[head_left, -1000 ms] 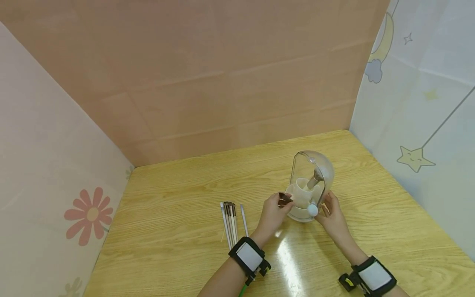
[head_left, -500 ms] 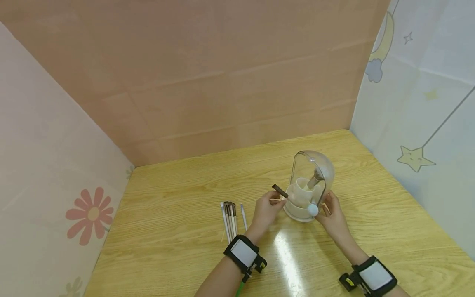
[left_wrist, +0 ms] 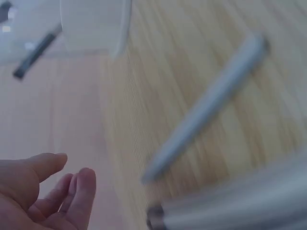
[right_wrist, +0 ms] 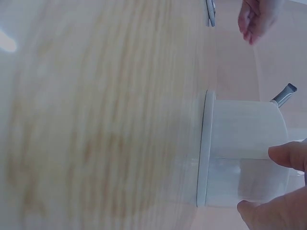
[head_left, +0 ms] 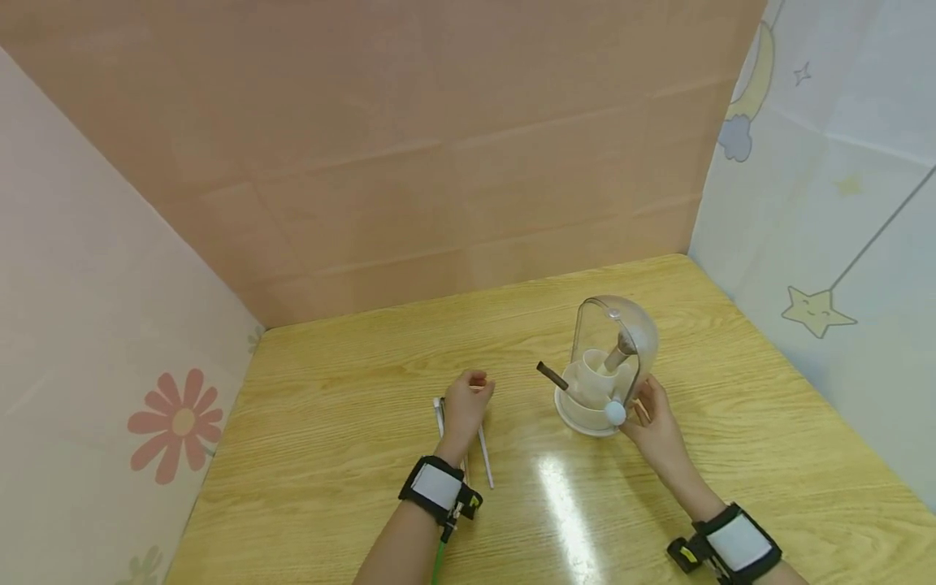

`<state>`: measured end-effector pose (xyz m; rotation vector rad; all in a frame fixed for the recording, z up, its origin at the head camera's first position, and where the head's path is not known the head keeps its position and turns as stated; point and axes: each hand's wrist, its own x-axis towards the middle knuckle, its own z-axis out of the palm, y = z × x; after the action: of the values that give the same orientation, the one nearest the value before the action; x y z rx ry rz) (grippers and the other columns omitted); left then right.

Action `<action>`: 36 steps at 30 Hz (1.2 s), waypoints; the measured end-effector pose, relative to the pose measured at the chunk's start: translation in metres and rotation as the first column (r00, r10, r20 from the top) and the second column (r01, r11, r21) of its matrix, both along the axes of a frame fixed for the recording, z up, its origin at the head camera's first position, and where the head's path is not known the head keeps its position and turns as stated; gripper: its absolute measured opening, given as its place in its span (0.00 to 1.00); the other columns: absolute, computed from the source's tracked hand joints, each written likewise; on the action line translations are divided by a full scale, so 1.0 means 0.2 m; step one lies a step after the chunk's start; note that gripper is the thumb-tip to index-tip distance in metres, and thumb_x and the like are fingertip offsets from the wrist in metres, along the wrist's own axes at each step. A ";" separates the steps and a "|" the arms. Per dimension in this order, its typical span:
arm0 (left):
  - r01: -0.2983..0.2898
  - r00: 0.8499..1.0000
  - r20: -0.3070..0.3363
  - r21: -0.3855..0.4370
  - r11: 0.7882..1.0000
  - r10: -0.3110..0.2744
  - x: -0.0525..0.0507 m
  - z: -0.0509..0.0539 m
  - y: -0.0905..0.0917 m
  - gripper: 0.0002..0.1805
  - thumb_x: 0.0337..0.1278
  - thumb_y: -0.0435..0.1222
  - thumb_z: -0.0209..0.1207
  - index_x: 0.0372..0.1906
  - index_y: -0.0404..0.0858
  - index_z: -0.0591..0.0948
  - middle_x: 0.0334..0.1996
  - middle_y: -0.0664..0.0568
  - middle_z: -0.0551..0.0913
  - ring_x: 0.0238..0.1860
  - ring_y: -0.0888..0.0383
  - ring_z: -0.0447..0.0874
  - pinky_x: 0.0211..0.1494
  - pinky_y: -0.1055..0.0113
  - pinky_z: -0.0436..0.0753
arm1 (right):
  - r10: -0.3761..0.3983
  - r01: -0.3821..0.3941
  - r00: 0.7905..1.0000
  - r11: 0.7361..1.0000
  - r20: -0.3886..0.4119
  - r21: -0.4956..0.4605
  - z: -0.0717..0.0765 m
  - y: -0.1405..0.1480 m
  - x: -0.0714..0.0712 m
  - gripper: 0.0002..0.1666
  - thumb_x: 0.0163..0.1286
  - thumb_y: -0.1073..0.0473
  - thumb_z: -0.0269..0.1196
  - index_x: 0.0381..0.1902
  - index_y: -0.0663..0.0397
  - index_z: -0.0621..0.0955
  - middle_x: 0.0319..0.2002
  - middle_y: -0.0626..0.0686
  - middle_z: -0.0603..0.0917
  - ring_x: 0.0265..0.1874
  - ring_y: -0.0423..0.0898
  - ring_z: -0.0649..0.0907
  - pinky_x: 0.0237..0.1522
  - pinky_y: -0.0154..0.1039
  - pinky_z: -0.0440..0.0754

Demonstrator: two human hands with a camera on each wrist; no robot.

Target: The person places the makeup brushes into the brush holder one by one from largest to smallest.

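Beneath the left hand (head_left: 465,406), brushes (left_wrist: 240,203) are mostly hidden from above.

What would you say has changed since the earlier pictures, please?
The left hand let go of the dark-tipped makeup brush, which now leans in the domed brush holder, and moved left towards the brushes lying on the table. The right hand stayed on the holder.
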<state>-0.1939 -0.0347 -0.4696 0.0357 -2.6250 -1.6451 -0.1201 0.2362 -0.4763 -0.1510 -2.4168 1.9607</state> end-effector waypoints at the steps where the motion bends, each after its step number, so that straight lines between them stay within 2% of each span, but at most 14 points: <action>1: -0.037 0.999 -0.013 -0.025 0.999 0.037 -0.01 -0.01 -0.04 0.13 0.58 0.31 0.60 0.46 0.27 0.80 0.37 0.39 0.84 0.36 0.48 0.85 0.32 0.67 0.81 | 0.000 0.000 1.000 1.000 0.000 -0.002 0.00 0.00 0.00 0.53 0.63 0.76 0.55 0.74 0.64 0.35 0.72 0.76 0.45 0.72 0.71 0.46 0.72 0.62 0.46; 5: -0.149 0.989 -0.010 -0.146 0.978 0.149 -0.03 -0.05 -0.20 0.11 0.59 0.32 0.59 0.42 0.28 0.80 0.34 0.40 0.84 0.30 0.51 0.82 0.27 0.67 0.78 | 0.004 -0.004 1.000 1.000 0.002 -0.005 0.00 0.00 0.00 0.53 0.63 0.76 0.55 0.74 0.64 0.34 0.72 0.76 0.44 0.72 0.71 0.45 0.72 0.63 0.45; 9: -0.186 0.977 0.050 -0.274 0.944 0.207 -0.03 -0.10 -0.31 0.11 0.60 0.34 0.60 0.39 0.28 0.80 0.32 0.40 0.83 0.27 0.53 0.78 0.26 0.67 0.74 | 0.007 -0.007 1.000 1.000 0.000 0.000 0.00 0.00 0.00 0.53 0.63 0.77 0.55 0.74 0.64 0.35 0.72 0.76 0.44 0.72 0.71 0.45 0.72 0.63 0.46; 11: -0.174 0.975 0.078 -0.312 0.934 0.208 -0.02 -0.11 -0.34 0.10 0.58 0.34 0.60 0.35 0.28 0.80 0.28 0.41 0.82 0.25 0.54 0.76 0.25 0.68 0.72 | 0.005 -0.005 1.000 1.000 -0.003 0.000 0.00 0.00 0.00 0.53 0.63 0.77 0.55 0.74 0.64 0.35 0.72 0.75 0.44 0.72 0.71 0.46 0.72 0.63 0.46; 14: -0.144 0.975 0.112 -0.347 0.927 0.194 0.00 -0.12 -0.37 0.13 0.57 0.35 0.61 0.23 0.31 0.78 0.17 0.49 0.74 0.19 0.58 0.66 0.21 0.71 0.64 | -0.001 0.001 1.000 1.000 -0.004 0.002 0.00 0.00 0.00 0.52 0.63 0.77 0.55 0.74 0.64 0.35 0.72 0.75 0.45 0.72 0.71 0.46 0.72 0.62 0.47; 17: -0.114 0.975 0.134 -0.381 0.917 0.177 0.00 -0.12 -0.37 0.22 0.57 0.36 0.61 0.10 0.38 0.70 0.10 0.56 0.62 0.13 0.62 0.57 0.16 0.73 0.56 | -0.004 0.004 1.000 1.000 -0.007 0.003 0.00 -0.01 0.00 0.52 0.63 0.77 0.55 0.74 0.64 0.36 0.72 0.75 0.46 0.72 0.70 0.47 0.72 0.61 0.47; 19: -0.103 0.975 0.141 -0.402 0.910 0.173 0.01 -0.13 -0.37 0.26 0.57 0.36 0.61 0.06 0.41 0.64 0.07 0.59 0.57 0.12 0.63 0.54 0.15 0.73 0.53 | -0.003 0.003 1.000 1.000 -0.011 0.002 0.00 -0.01 0.00 0.52 0.63 0.77 0.55 0.74 0.65 0.36 0.72 0.75 0.46 0.72 0.70 0.47 0.72 0.62 0.48; 22: -0.097 0.974 0.147 -0.421 0.902 0.173 0.01 -0.12 -0.37 0.28 0.57 0.36 0.61 0.07 0.43 0.61 0.07 0.59 0.56 0.11 0.63 0.54 0.14 0.73 0.53 | -0.001 0.001 1.000 1.000 -0.014 0.001 0.00 -0.01 0.00 0.52 0.63 0.77 0.55 0.74 0.64 0.36 0.72 0.75 0.46 0.72 0.70 0.47 0.72 0.62 0.47; 28: -0.108 0.975 0.127 -0.451 0.886 0.183 0.01 -0.11 -0.37 0.22 0.57 0.35 0.62 0.11 0.39 0.67 0.10 0.56 0.63 0.13 0.61 0.60 0.15 0.73 0.58 | -0.005 0.005 1.000 1.000 -0.017 -0.012 0.00 -0.01 0.00 0.52 0.64 0.77 0.55 0.74 0.64 0.36 0.72 0.75 0.45 0.72 0.70 0.47 0.72 0.62 0.47; 36: -0.124 0.978 0.103 -0.428 0.895 0.184 0.00 -0.12 -0.39 0.18 0.54 0.32 0.62 0.12 0.35 0.73 0.11 0.55 0.66 0.14 0.60 0.62 0.16 0.73 0.60 | -0.006 0.006 1.000 1.000 -0.021 -0.025 -0.01 -0.01 0.00 0.52 0.64 0.76 0.55 0.74 0.64 0.36 0.72 0.75 0.46 0.72 0.70 0.47 0.72 0.62 0.46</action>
<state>-0.1936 -0.1125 -0.4933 0.3472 -2.9324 -1.0361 -0.1205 0.2343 -0.4773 -0.1366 -2.3773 1.9797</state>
